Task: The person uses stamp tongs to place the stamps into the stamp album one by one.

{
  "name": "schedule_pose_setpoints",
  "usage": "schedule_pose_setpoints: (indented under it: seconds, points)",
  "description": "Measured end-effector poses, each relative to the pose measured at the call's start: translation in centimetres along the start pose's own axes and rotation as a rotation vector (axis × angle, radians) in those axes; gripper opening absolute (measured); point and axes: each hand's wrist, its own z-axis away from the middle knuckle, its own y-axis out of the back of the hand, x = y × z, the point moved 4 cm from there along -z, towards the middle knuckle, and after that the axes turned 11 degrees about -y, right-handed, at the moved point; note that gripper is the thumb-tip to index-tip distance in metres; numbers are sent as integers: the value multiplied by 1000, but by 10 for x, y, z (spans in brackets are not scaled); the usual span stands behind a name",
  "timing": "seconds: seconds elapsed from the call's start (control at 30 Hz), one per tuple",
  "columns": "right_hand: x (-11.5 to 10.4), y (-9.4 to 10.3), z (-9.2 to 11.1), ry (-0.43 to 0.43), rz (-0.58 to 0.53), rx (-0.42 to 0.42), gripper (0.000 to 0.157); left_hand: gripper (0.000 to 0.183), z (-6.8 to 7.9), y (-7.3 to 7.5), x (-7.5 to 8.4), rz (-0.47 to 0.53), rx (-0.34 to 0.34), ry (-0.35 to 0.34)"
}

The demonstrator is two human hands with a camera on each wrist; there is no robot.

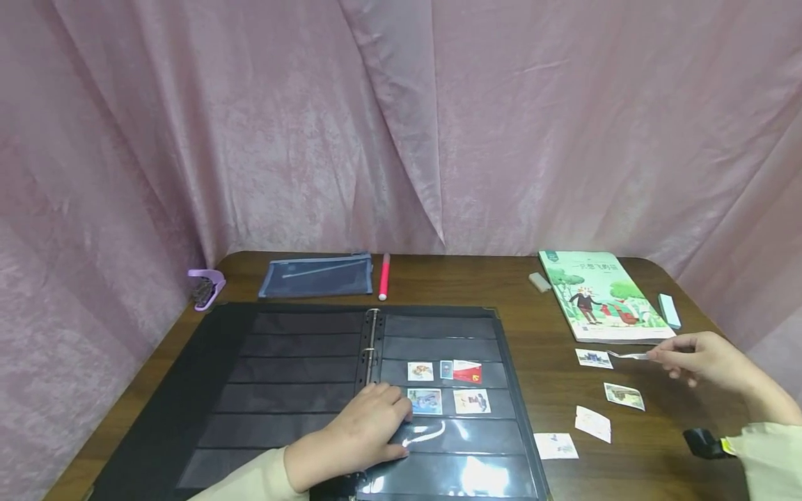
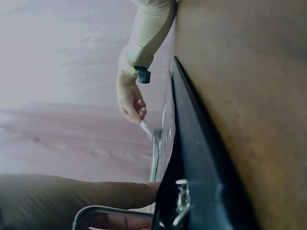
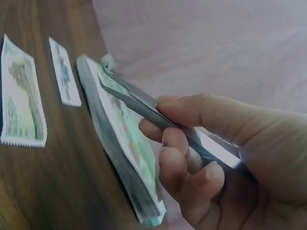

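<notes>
On the album (image 1: 288, 396) rests the left hand (image 1: 360, 430); the right hand (image 1: 704, 358) pinches tweezers (image 3: 147, 112) near a stamp (image 1: 593, 359), contact unclear.

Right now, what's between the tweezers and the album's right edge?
In the head view: one stamp, close by the tips of the tweezers, then bare table up to the album.

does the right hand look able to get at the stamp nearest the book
Probably yes: the right hand holds tweezers with their tips apart and close to that stamp, which lies on the table beside the book with nothing seen lying over it.
</notes>
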Motion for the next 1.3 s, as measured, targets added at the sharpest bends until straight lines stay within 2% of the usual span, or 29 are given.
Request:
schedule_pose_setpoints:
  seconds: [0.13, 0.23, 0.5, 0.83, 1.17, 1.3]
  points:
    - [12, 2, -5, -89, 8, 43, 28, 37, -1, -1, -1, 34, -5, -13]
    - [17, 1, -7, -103, 0, 58, 27, 36, 0, -2, -2, 61, -11, -7]
    - [22, -3, -10, -46, 10, 50, 23, 35, 2, -2, -5, 124, -32, 3]
    - [28, -13, -14, -59, 12, 14, 23, 37, 1, -4, -8, 116, -33, -14]
    - [24, -15, -15, -1, 8, 14, 16, 41, 1, -7, -10, 149, -35, -15]
    - [22, -15, -16, 52, 5, -1, 16, 39, 1, -7, -10, 174, -33, -11]
